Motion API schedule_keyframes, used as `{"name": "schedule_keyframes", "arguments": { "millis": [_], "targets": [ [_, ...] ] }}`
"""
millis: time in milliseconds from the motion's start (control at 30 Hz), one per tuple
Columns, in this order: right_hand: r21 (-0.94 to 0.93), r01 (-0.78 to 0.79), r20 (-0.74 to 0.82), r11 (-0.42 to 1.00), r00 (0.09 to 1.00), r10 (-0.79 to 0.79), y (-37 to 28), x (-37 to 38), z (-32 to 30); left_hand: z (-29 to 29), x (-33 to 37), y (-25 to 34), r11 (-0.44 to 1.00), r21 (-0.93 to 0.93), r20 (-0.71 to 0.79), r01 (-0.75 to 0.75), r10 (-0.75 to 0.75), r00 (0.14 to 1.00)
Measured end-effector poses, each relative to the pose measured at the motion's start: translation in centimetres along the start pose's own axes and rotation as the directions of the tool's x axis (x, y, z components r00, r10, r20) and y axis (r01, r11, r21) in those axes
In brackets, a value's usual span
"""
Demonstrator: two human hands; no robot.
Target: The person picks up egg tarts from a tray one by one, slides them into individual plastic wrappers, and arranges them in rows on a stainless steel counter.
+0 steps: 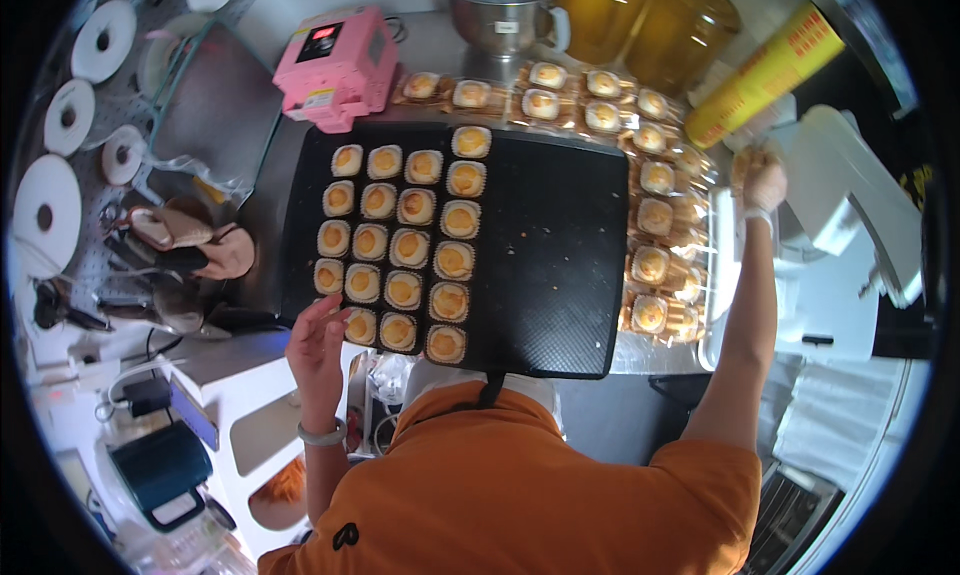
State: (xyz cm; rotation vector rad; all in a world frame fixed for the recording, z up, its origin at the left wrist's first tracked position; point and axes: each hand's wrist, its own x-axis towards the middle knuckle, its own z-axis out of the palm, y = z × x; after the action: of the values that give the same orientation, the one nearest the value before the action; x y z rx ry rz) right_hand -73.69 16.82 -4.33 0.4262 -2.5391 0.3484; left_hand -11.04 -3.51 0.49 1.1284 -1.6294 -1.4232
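A black tray [545, 255] lies in front of me, with rows of small cupcakes [410, 247] in white paper cases over its left part. My left hand [318, 350] is at the tray's lower left corner. Its fingers are slightly bent and apart, close beside a cupcake [360, 326]; I see nothing held in them. My right arm stretches far to the right. There my right hand [766, 183], which seems to wear a thin clear glove, curls its fingers round something tan and shiny that I cannot make out, beside the cupcakes in clear wrapping [655, 215].
A pink machine [335, 60] with a lit display stands behind the tray. Further back are a steel mixing bowl [500, 20] and amber containers [680, 25]. A long yellow box [765, 75] slants near my right hand, by a white machine [835, 195]. Utensils [170, 250] hang left.
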Motion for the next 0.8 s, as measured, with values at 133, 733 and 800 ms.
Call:
{"name": "schedule_keyframes", "arguments": {
  "millis": [133, 733, 800],
  "targets": [
    [0.293, 0.140, -0.076, 0.946, 0.990, -0.123, -6.9, -0.8, -2.5, -0.1, -0.4, -0.4, 0.999, 0.026, -0.056, 0.040, -0.038, 0.998],
    [0.342, -0.939, 0.936, -0.045, 0.344, -0.078, -36.7, -7.8, 18.5, -1.7, -5.1, -2.6, 0.960, -0.060, -0.392, 0.273, -0.274, 0.878],
    [0.360, -0.933, 0.923, 0.018, 0.354, -0.151, -37.9, -7.7, 19.0, -1.5, -5.5, -2.6, 0.958, -0.024, -0.408, 0.286, -0.271, 0.872]
  ]
}}
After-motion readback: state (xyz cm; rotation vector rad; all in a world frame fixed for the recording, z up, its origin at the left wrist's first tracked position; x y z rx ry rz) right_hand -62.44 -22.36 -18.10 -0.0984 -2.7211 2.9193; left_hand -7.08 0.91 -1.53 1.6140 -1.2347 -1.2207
